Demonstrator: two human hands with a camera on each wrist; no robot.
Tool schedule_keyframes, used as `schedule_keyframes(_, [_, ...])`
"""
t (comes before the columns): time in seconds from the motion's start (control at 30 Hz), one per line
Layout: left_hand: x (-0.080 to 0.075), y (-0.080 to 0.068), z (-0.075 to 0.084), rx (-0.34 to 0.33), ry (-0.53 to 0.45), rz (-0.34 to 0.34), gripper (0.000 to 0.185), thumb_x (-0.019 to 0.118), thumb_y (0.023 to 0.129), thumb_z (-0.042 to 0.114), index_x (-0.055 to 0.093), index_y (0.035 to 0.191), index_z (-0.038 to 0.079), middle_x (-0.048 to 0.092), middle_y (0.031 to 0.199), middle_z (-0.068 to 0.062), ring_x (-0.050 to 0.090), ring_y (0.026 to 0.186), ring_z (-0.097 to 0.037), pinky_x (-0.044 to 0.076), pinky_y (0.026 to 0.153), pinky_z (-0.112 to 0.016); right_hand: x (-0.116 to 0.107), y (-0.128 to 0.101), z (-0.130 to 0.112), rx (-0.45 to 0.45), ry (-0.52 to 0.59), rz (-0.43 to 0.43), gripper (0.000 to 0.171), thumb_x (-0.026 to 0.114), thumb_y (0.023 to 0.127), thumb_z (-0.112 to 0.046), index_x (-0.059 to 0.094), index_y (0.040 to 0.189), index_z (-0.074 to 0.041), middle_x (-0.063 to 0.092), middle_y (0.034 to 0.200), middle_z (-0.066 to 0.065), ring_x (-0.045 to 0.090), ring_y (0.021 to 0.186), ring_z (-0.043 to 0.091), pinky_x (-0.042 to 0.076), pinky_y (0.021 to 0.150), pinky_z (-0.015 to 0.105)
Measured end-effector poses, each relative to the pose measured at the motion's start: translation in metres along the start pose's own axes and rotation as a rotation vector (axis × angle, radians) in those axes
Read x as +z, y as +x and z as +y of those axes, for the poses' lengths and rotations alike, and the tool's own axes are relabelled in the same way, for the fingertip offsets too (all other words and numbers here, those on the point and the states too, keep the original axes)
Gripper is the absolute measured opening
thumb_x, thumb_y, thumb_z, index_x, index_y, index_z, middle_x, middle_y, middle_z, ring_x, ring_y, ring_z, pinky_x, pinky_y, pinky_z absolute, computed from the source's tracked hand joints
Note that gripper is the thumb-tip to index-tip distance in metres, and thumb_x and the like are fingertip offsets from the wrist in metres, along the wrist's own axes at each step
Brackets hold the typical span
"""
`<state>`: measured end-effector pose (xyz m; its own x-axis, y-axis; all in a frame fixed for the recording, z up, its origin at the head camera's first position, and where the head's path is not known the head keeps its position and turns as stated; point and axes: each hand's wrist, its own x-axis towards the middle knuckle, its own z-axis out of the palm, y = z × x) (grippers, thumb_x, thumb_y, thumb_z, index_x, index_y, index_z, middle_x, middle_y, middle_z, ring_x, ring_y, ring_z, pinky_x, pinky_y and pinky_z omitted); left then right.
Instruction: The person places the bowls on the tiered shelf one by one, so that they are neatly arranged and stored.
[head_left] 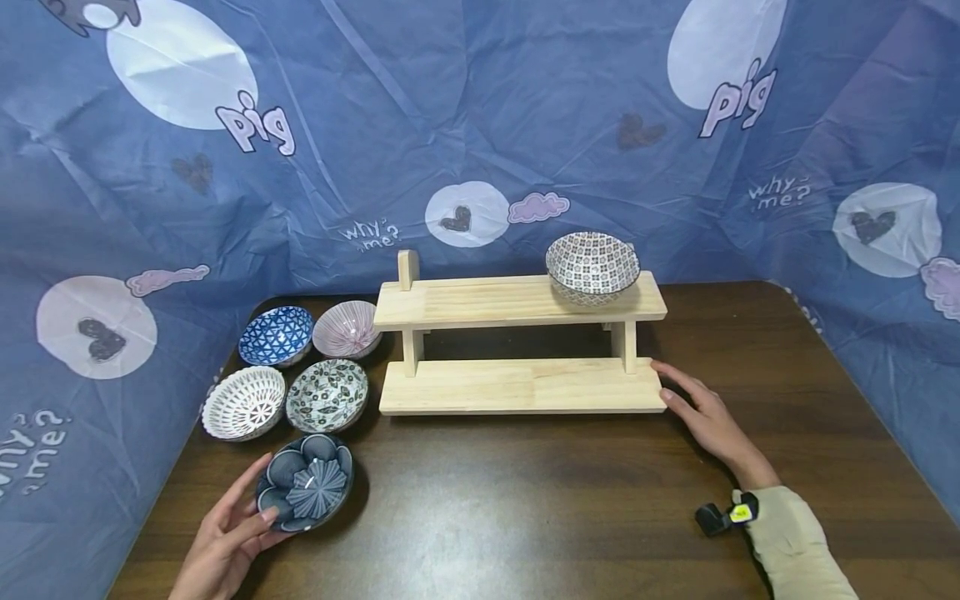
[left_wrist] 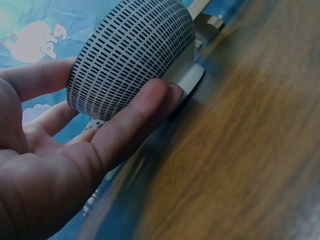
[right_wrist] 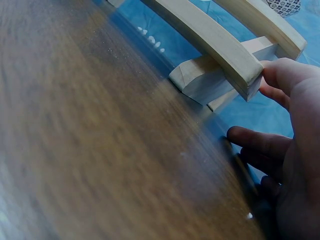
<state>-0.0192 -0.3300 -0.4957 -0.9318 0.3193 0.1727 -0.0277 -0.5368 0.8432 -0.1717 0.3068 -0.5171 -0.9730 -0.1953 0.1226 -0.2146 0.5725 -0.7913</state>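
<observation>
A dark blue flower-pattern bowl (head_left: pixel 306 482) sits at the front left of the brown table (head_left: pixel 525 500). My left hand (head_left: pixel 261 490) holds it at its left side, thumb on the rim and fingers round the wall. The left wrist view shows that hand (left_wrist: pixel 100 130) cupping the bowl's dashed outer wall (left_wrist: pixel 130 55). A two-tier wooden shelf (head_left: pixel 517 385) stands mid-table, with a grey patterned bowl (head_left: pixel 592 265) on the right of its top board. My right hand (head_left: pixel 690 404) lies flat on the table, straight fingers touching the lower board's right end (right_wrist: pixel 240 75).
Several more bowls stand left of the shelf: blue triangle-pattern (head_left: pixel 276 335), pink striped (head_left: pixel 347 328), white net-pattern (head_left: pixel 243 402) and leaf-pattern (head_left: pixel 327 395). A blue printed cloth (head_left: pixel 480 125) walls the table at the back and both sides. Bare wood lies in front of the shelf.
</observation>
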Motion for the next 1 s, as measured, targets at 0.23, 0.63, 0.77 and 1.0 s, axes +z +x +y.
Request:
schedule_keyframes(0.23, [0.002,0.000,0.002,-0.017,0.002,0.024,0.072,0.025,0.097,-0.020,0.029,0.158,0.018,0.060,0.143,-0.005,0.065,0.122,-0.025,0.059,0.096,-0.042,0.000,0.000,0.000,-0.010,0.008,0.002,0.047,0.050,0.105,-0.029,0.045,0.151,-0.016,0.045,0.154,0.020,0.029,0.131,-0.017,0.028,0.112,0.068])
schedule_keyframes(0.63, [0.011,0.004,0.009,-0.002,0.005,0.015,0.072,0.024,0.098,-0.020,0.026,0.159,0.017,0.059,0.145,-0.004,0.065,0.123,-0.025,0.059,0.097,-0.042,0.000,0.000,0.002,-0.009,0.003,0.002,0.047,0.050,0.106,-0.029,0.045,0.151,-0.015,0.046,0.154,0.021,0.030,0.131,-0.017,0.028,0.111,0.068])
schedule_keyframes(0.77, [0.013,0.007,0.011,0.016,-0.022,-0.017,0.072,0.022,0.097,-0.021,0.024,0.160,0.015,0.057,0.147,-0.007,0.063,0.125,-0.026,0.059,0.098,-0.043,0.000,0.000,0.002,-0.011,-0.001,0.009,0.047,0.050,0.105,-0.029,0.046,0.150,-0.015,0.046,0.153,0.021,0.029,0.130,-0.018,0.029,0.111,0.067])
schedule_keyframes(1.0, [0.020,0.012,0.017,0.034,-0.029,-0.026,0.072,0.020,0.097,-0.021,0.025,0.159,0.015,0.058,0.144,-0.011,0.064,0.124,-0.026,0.059,0.098,-0.043,0.000,0.001,0.002,-0.023,-0.001,0.008,0.047,0.051,0.105,-0.027,0.046,0.150,-0.015,0.046,0.153,0.021,0.028,0.128,-0.022,0.030,0.111,0.068])
